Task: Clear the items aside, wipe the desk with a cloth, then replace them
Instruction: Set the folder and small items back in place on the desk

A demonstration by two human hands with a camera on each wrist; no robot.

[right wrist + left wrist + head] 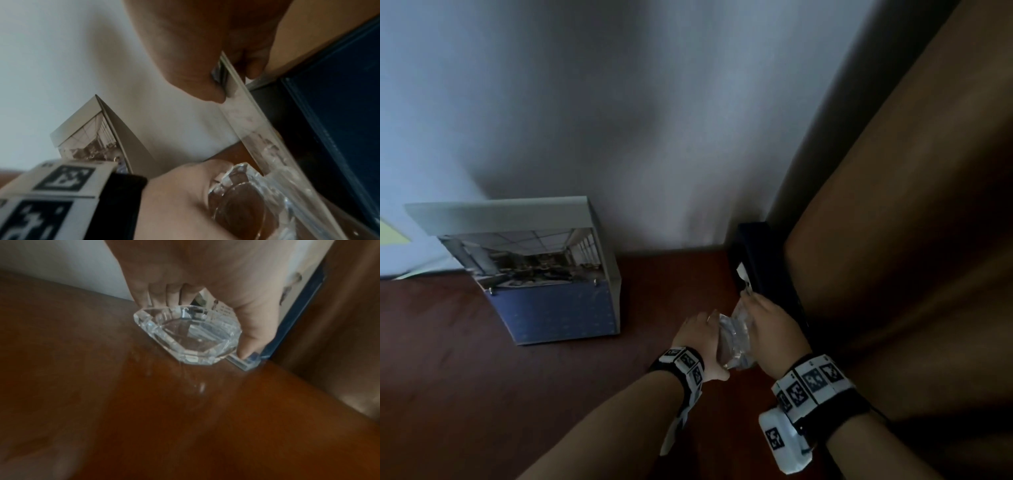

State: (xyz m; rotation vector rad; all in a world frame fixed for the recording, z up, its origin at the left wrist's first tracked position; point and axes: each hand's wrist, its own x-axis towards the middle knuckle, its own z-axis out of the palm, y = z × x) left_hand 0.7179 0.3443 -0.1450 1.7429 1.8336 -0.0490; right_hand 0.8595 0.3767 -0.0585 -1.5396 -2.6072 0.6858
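My left hand [697, 337] grips a clear cut-glass ashtray [185, 335] low over the red-brown desk [517, 394], fingers on its far rim and thumb on the near right edge. Whether the ashtray touches the wood I cannot tell. My right hand [770, 325] pinches the top edge of a clear acrylic sign stand [246, 116] just right of the ashtray [236, 194]. The stand's base [244, 363] sits at the desk's right edge. No cloth is in view.
A desk calendar [544, 274] with a photo stands by the white wall at the back left. A dark blue box [763, 270] leans against a tall brown panel [911, 240] on the right. Yellow paper [390, 233] shows at the far left.
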